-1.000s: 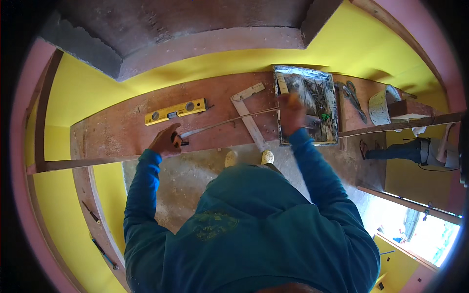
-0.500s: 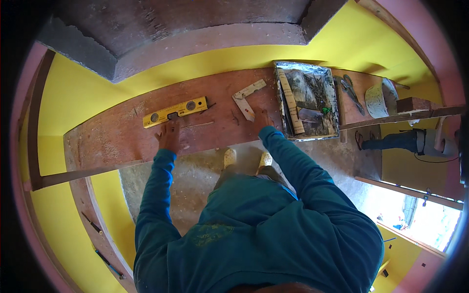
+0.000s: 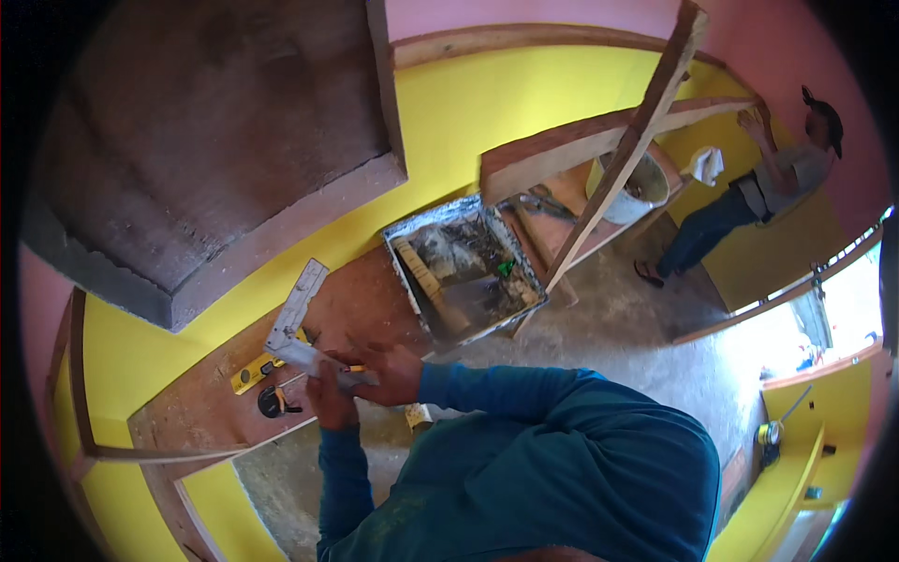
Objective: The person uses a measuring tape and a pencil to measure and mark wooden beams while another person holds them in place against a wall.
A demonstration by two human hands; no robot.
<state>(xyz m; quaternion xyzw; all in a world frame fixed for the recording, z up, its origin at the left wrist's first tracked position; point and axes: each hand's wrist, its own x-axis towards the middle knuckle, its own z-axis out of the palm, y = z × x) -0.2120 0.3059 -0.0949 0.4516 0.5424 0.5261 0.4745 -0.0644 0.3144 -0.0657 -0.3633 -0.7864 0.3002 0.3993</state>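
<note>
A pale, worn L-shaped try square [image 3: 292, 314] is raised above the wooden bench [image 3: 365, 298], one arm pointing up and away from me. My left hand [image 3: 332, 401] is closed around its lower arm. My right hand [image 3: 393, 373] meets the same arm near its end, fingers bent against it; a small yellowish bit shows between the hands, too small to name. Beyond my left hand lies a yellow spirit level [image 3: 251, 375], partly covered by the square. Near the bench's front edge sits a black tape measure [image 3: 273, 402].
Right of my hands is a paint-spattered tray [image 3: 465, 330] with a wooden strip and debris. A slanting timber [image 3: 626, 150] crosses in front of a white bucket [image 3: 646, 187]. Another person [image 3: 768, 187] stands at the far right. A recessed wall box [image 3: 234, 140] overhangs the bench's left part.
The try square has gone from the bench up into my hands, which have come together. My view has swung right. The tape measure now shows on the bench.
</note>
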